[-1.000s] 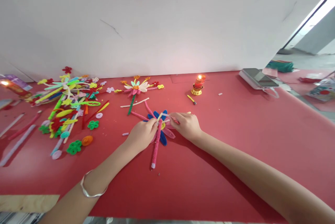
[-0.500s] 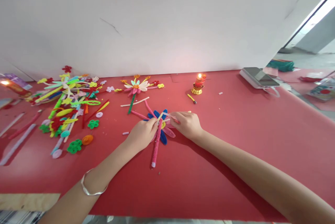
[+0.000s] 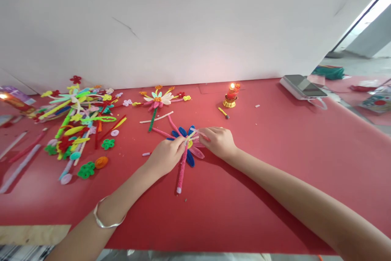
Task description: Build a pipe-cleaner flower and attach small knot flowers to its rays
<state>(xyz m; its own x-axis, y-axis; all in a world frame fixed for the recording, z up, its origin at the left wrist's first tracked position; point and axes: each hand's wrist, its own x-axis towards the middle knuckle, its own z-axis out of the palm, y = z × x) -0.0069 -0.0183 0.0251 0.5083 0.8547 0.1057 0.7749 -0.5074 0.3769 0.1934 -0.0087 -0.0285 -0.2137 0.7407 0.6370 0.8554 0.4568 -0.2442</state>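
A pipe-cleaner flower (image 3: 190, 159) with blue and pink petals and a yellow centre lies on the red table (image 3: 244, 212). My left hand (image 3: 166, 156) pinches it near the centre, where its pink wrapped stem (image 3: 181, 173) comes toward me. Opposite, my right hand (image 3: 218, 143) is closed on a thin pale stick, whose tip is over the petals near the flower's middle. The fingers hide part of the stick and of the flower. Pink pipe cleaners (image 3: 163, 132) extend from the flower's far left side.
A lit red candle (image 3: 232, 93) on a gold base stands behind my right hand, near a short yellow stick (image 3: 223, 112). Another finished flower (image 3: 159, 100) lies beyond my left hand. Colourful pipe-cleaner pieces (image 3: 73, 130) are heaped at left. A grey-white device (image 3: 302, 88) rests back right.
The pale stick and my right fingers have shifted slightly at the flower's centre. My left hand keeps its pinch; the whole view has moved a little.
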